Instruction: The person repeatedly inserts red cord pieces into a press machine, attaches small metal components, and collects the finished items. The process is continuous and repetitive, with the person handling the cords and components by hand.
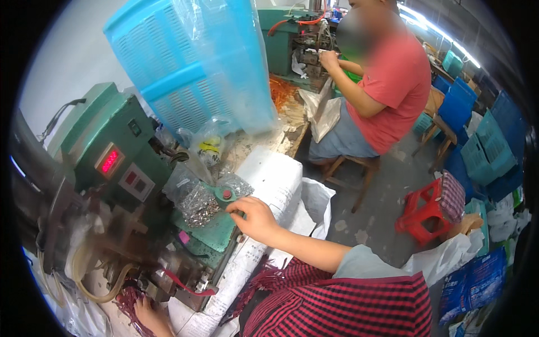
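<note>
My right hand point(255, 216) rests on the green bed of a bench machine point(106, 151), its fingers curled beside a small green lever with a red knob point(226, 194). I cannot tell whether it grips anything. Just left of it lies a clear plastic bag of small metal parts point(196, 199). My left hand point(150, 315) sits low at the bottom edge, fingers closed in a bundle of dark red cords point(130, 306). A red strap point(182, 285) runs out of the machine's front.
A big blue plastic basket in clear wrap point(191, 62) stands behind the machine. A white sack point(275, 180) lies to my right. A person in a red shirt point(393, 84) sits at another machine. Red stool point(429, 208) and blue crates point(488, 146) stand on the floor.
</note>
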A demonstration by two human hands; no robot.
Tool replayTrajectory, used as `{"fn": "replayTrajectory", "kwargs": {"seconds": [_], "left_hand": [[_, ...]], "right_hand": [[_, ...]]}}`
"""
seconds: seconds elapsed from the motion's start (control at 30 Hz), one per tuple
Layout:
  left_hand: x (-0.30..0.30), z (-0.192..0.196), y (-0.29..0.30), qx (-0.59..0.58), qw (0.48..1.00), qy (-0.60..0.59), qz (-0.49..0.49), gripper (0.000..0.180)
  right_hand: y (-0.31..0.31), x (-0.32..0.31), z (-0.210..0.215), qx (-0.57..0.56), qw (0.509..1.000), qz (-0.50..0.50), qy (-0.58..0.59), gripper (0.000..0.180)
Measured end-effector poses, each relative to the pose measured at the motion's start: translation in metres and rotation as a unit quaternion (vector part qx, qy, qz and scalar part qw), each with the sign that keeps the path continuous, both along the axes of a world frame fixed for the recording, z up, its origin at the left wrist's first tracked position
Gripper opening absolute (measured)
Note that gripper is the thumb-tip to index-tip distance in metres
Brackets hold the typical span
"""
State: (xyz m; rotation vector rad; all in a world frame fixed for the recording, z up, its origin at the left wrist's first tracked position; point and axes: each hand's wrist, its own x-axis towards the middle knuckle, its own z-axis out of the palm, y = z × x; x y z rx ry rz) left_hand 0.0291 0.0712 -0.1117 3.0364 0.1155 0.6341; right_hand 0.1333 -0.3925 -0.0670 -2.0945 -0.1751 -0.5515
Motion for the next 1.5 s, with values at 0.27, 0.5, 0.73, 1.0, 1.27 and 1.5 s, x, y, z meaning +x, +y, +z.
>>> {"fn": "replayTrajectory", "kwargs": {"seconds": [0.27,0.5,0.73,1.0,1.27,1.5], "left_hand": [[-0.021,0.053,-0.026,-0.036,0.993,-0.104,0.049,0.019],[-0.026,0.023,-0.038,-0.283,0.928,-0.228,0.081,0.025],[-0.004,0.007,-0.026,-0.341,0.938,-0.001,0.066,0.009],[-0.052,-0.028,0.055,-0.275,0.955,0.088,0.071,0.022],[0.017,0.023,-0.001,0.113,0.986,0.121,0.023,0.009],[-0.026,0.094,-0.032,-0.205,0.974,0.054,0.074,0.009]], "right_hand": [[0.083,-0.003,0.083,0.122,0.946,0.279,-0.114,0.010],[0.133,-0.010,0.069,0.233,0.941,0.236,-0.060,0.033],[0.138,-0.015,0.073,0.385,0.859,0.327,0.088,0.048],[0.134,-0.040,0.095,0.363,0.855,0.353,0.116,0.068],[0.104,-0.025,0.111,0.408,0.775,0.431,0.218,0.067],[0.093,-0.009,0.144,0.463,0.680,0.423,0.379,0.065]]}}
